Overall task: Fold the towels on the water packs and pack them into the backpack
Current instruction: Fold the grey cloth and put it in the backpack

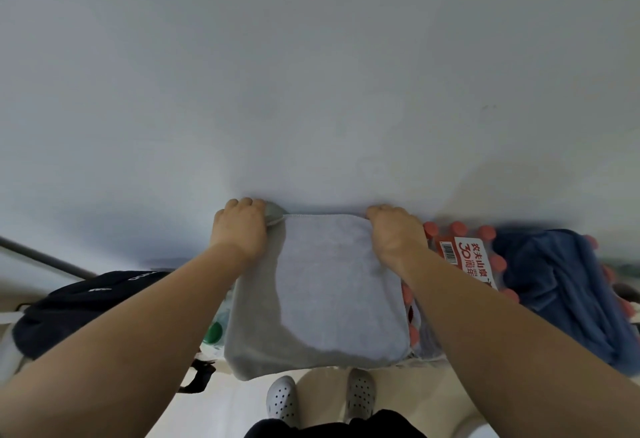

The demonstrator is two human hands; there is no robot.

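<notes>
**Grey towel (329, 285) could slip off its bumpy perch**

It lies doubled on the water packs (464, 257), far edge against the wall (311, 91). The left hand (239, 230) and right hand (394, 237) each have fingers curled on a far corner. The near edge overhangs. Let go unevenly, the layers would likely skew or slide to the floor (242, 403).

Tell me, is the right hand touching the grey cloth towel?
Touching. In the head view the right hand lies on the far right corner of the grey cloth towel, fingers curled over its edge, no gap.
</notes>
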